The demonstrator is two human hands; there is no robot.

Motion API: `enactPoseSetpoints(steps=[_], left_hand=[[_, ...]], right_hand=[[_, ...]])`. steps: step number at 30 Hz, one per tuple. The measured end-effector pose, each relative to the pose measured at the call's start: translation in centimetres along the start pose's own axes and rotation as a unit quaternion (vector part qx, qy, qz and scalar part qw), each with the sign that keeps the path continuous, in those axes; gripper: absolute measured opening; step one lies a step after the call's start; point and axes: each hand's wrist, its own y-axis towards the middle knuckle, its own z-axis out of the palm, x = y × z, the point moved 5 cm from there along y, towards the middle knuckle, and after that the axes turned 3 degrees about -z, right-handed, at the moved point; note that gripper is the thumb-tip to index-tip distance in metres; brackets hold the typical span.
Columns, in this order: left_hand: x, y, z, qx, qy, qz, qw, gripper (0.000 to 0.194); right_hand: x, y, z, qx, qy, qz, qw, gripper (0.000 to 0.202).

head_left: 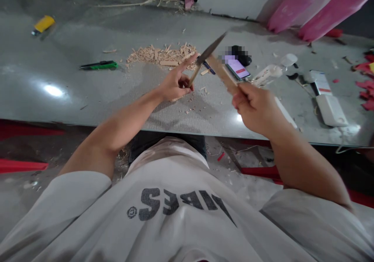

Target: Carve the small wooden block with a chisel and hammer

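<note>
My left hand point(175, 83) is closed round the slim wooden handle of a knife point(210, 51), index finger stretched out toward the base of the blade. The dark, pointed blade slants up and away to the right. My right hand point(255, 108) grips the near end of a flat wooden strip point(223, 75) with an uneven lower edge. The strip's far end overlaps the knife blade in view; whether they touch I cannot tell. Pale wood shavings point(163, 55) lie heaped beyond my left hand, and small chips are scattered below the knife.
On the grey table point(96, 94) lie a green box cutter point(99, 65) and a yellow object point(43, 23) at left. A lit phone point(237, 66), a black object point(242, 55), a clear bottle point(269, 74) and a white case point(331, 110) lie at right. Pink shapes point(295, 9) stand behind.
</note>
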Motion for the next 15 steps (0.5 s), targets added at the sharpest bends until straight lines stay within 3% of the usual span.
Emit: enactPoseSetpoints(steps=[2, 6, 9, 15], left_hand=[[0.5, 0.2, -0.1, 0.0, -0.007, 0.003, 1.0, 0.115], [0.8, 0.1, -0.2, 0.005, -0.021, 0.017, 1.0, 0.115], [0.5, -0.2, -0.4, 0.005, -0.007, 0.019, 1.0, 0.111], [0.8, 0.1, -0.9, -0.003, 0.016, 0.035, 0.999, 0.123]], right_hand=[[0.0, 0.0, 0.2, 0.009, -0.038, -0.014, 0.999, 0.057], [0.2, -0.3, -0.1, -0.094, 0.035, -0.021, 0.995, 0.054], [-0.3, 0.2, 0.8, -0.092, 0.057, -0.001, 0.994, 0.056], [-2.0, 5.4, 2.8, -0.097, 0.125, 0.028, 0.987, 0.068]])
